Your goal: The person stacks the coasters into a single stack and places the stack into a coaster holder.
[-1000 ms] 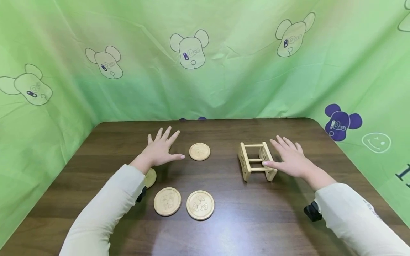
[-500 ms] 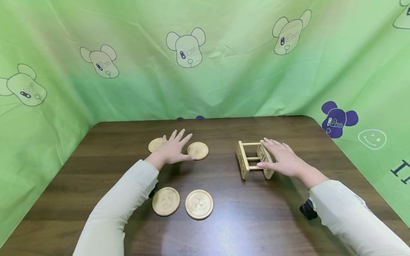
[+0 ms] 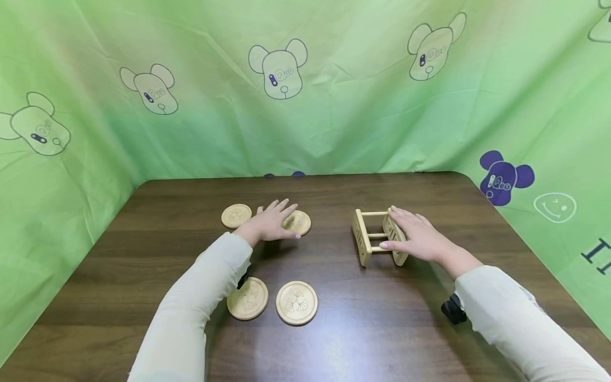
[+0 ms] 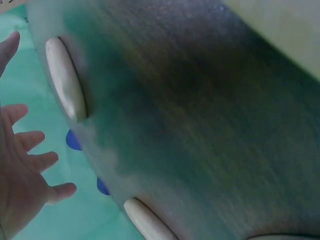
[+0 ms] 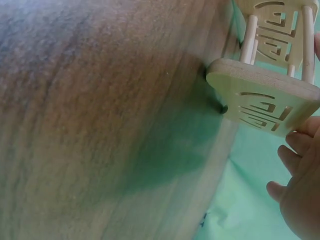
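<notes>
Over a round wooden coaster (image 3: 302,222) at the back middle, my left hand (image 3: 271,222) hovers with fingers spread and partly hides it. The left wrist view shows the hand (image 4: 25,170) apart from that coaster (image 4: 66,82). To the right stands a small wooden rack (image 3: 361,239) with two cut-out side panels joined by rods. My right hand (image 3: 415,236) is at its right panel, fingers extended along the top and outer side, thumb over the front. In the right wrist view, a fingertip of the right hand (image 5: 305,185) meets the panel (image 5: 265,107).
Another coaster (image 3: 236,216) lies at the back left. Nearer the front lie two more, a left one (image 3: 249,301), its upper edge by the left wrist camera, and a right one (image 3: 296,303) with a carved leaf pattern. A green printed cloth (image 3: 210,132) hangs behind the brown table (image 3: 119,286).
My left hand has moved right, from near the back-left coaster to above the back-middle one, uncovering the former. My right hand has shifted slightly left, closer onto the rack.
</notes>
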`<action>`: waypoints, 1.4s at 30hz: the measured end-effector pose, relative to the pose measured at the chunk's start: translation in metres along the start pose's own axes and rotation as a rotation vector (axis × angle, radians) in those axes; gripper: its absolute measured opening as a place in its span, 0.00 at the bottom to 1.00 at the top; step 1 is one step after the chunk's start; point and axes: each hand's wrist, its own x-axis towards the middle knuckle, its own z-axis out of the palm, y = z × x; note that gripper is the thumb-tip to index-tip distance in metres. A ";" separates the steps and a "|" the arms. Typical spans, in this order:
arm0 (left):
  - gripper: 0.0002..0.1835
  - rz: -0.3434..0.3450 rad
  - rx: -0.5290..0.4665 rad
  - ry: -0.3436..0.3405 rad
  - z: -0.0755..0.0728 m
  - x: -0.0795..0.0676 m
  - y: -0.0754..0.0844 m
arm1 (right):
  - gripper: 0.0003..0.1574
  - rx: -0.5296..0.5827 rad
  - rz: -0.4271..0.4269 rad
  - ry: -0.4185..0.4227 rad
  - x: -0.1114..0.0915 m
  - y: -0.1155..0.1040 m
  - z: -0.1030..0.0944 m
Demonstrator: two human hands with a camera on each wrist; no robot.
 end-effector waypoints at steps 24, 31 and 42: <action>0.40 -0.007 -0.012 -0.048 0.010 0.023 0.001 | 0.53 0.041 -0.025 0.030 0.000 0.001 0.003; 0.40 -0.014 -0.050 -0.055 0.014 0.030 0.000 | 0.53 0.044 -0.029 0.029 0.000 0.001 0.003; 0.42 -0.012 -0.119 -0.054 0.018 0.036 -0.004 | 0.53 0.042 -0.040 0.025 0.000 0.000 0.001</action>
